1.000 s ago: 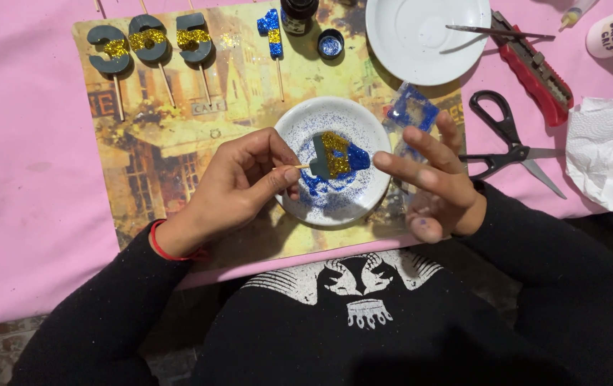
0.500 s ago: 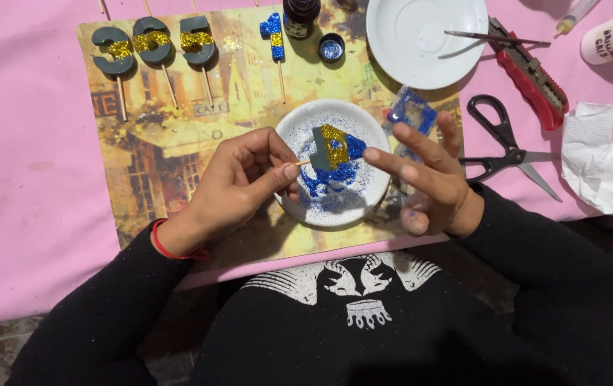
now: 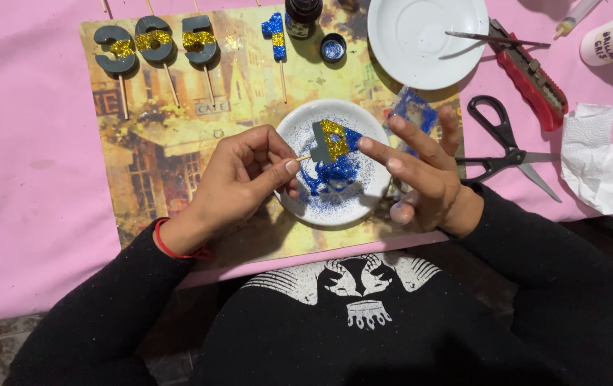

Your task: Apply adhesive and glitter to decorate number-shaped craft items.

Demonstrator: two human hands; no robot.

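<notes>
Glittering step: left hand (image 3: 246, 175) fingers pinching stick of glittered number (image 3: 331, 140) over small saucer (image 3: 306, 123) of blue glitter; right hand (image 3: 421, 168) fingers spread, fingertip touching number. Steady tapping judged next.

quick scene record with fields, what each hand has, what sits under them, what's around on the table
left hand: left hand pinches a thin stick bearing a small glittered cutout, gold and blue on grey
right hand: right hand open, fingertip touching the cutout's blue end
underneath: small white plate holding blue glitter
surface: picture mat on a pink tablecloth
top left: three grey number shapes on sticks with gold glitter
right side: black scissors, red utility knife, crumpled tissue
top: larger white plate
</notes>
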